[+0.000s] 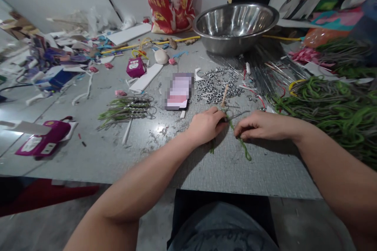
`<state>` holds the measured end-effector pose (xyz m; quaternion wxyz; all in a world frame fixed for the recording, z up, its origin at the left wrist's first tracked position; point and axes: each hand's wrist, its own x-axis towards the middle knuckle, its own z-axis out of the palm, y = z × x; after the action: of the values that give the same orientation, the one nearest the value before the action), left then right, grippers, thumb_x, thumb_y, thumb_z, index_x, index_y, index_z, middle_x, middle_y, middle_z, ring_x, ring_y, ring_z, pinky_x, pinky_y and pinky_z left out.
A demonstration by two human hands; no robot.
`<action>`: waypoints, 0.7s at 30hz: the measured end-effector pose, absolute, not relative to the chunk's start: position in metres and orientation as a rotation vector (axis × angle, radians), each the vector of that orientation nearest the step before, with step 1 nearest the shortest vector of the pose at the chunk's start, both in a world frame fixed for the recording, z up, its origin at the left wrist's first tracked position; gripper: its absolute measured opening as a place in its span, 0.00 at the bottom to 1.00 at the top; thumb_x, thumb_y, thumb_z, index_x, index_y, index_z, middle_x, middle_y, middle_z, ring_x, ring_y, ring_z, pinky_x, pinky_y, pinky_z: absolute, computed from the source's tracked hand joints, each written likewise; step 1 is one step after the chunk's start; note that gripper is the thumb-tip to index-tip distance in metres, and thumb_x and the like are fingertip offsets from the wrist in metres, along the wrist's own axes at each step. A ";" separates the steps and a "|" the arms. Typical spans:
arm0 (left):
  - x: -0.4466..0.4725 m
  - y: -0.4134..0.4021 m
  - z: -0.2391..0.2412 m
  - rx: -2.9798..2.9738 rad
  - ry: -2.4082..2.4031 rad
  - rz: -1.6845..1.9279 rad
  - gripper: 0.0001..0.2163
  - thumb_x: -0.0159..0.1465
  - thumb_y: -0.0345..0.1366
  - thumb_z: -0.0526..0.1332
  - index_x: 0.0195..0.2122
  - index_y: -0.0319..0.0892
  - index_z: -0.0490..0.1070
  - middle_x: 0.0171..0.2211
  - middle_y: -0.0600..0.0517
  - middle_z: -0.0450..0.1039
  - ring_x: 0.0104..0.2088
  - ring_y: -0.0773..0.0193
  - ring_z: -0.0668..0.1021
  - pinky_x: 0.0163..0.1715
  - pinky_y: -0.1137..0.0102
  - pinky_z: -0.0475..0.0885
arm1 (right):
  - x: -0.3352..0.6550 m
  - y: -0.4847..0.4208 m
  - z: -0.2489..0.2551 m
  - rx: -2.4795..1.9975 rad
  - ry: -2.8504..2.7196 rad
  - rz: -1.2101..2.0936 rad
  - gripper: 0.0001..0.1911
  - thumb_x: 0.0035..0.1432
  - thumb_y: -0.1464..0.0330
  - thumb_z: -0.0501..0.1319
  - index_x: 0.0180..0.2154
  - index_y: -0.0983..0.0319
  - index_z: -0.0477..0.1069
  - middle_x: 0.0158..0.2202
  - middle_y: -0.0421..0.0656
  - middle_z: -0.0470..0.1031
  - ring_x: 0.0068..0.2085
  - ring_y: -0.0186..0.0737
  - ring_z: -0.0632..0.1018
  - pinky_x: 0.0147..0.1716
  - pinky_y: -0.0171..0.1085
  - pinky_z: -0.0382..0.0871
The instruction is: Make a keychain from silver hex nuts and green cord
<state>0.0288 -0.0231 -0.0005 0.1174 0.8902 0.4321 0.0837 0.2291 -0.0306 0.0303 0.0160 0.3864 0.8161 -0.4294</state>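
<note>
A green cord (246,152), knotted or twisted along its length, runs between my two hands above the grey table, and its loose end trails toward me. My left hand (208,126) is closed, thumb against fingers, on the cord's upper part. Just right of it, my right hand (259,126) pinches the cord lower down with curled fingers. A thin grey strand (240,115) crosses between the hands; its kind is unclear. Small silver ring-like beads (218,82) lie scattered beyond my fingers, with a thin wooden stick (225,95) standing up near my left hand.
A phone (178,91) lies left of the beads. Bundled green cords with beads (126,109) sit farther left. At the right is a big heap of green and grey cords (330,113). A steel bowl (235,43) and red bag (165,4) stand behind; scraps (50,55) cover the left back.
</note>
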 end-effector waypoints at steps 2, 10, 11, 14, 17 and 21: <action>0.028 -0.023 0.000 2.591 1.266 0.245 0.10 0.64 0.38 0.55 0.44 0.42 0.70 0.38 0.49 0.71 0.36 0.62 0.76 0.31 0.70 0.69 | 0.228 -0.034 0.035 1.088 2.468 -1.480 0.13 0.52 0.74 0.55 0.38 0.59 0.75 0.31 0.39 0.78 0.31 0.35 0.77 0.29 0.33 0.67; 0.030 -0.023 0.000 2.543 1.289 0.259 0.11 0.63 0.41 0.57 0.42 0.43 0.71 0.38 0.50 0.71 0.36 0.61 0.76 0.32 0.69 0.69 | 0.209 -0.046 0.032 0.930 2.639 -1.156 0.15 0.48 0.80 0.57 0.36 0.60 0.75 0.35 0.41 0.76 0.37 0.36 0.74 0.36 0.33 0.66; 0.030 -0.023 0.000 2.539 1.300 0.252 0.10 0.63 0.40 0.56 0.42 0.42 0.71 0.38 0.50 0.71 0.35 0.61 0.76 0.32 0.69 0.69 | 0.207 -0.046 0.030 0.965 2.643 -1.089 0.12 0.49 0.79 0.58 0.34 0.60 0.75 0.33 0.41 0.75 0.35 0.36 0.74 0.34 0.34 0.65; 0.031 -0.024 0.001 2.527 1.318 0.246 0.10 0.64 0.39 0.55 0.42 0.42 0.72 0.38 0.50 0.71 0.35 0.61 0.76 0.32 0.69 0.69 | 0.204 -0.047 0.025 1.026 2.624 -0.985 0.06 0.51 0.75 0.59 0.28 0.60 0.73 0.28 0.40 0.73 0.30 0.35 0.71 0.29 0.34 0.61; 0.030 -0.023 0.001 2.525 1.304 0.256 0.10 0.64 0.38 0.55 0.42 0.42 0.72 0.38 0.49 0.71 0.36 0.62 0.76 0.32 0.69 0.69 | 0.204 -0.047 0.025 1.029 2.673 -0.994 0.06 0.52 0.74 0.58 0.27 0.60 0.72 0.26 0.39 0.71 0.29 0.35 0.70 0.28 0.34 0.60; 0.027 -0.022 0.001 2.520 1.246 0.267 0.09 0.62 0.35 0.55 0.40 0.41 0.72 0.36 0.49 0.71 0.34 0.63 0.76 0.31 0.71 0.69 | 0.207 -0.042 0.025 1.226 2.983 -1.182 0.07 0.55 0.70 0.55 0.27 0.61 0.68 0.30 0.41 0.71 0.33 0.36 0.71 0.34 0.36 0.63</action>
<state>0.0272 -0.0223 0.0008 0.1579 0.8812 0.4358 0.0934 0.2072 -0.0420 0.0247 -0.1461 0.3531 0.8591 -0.3405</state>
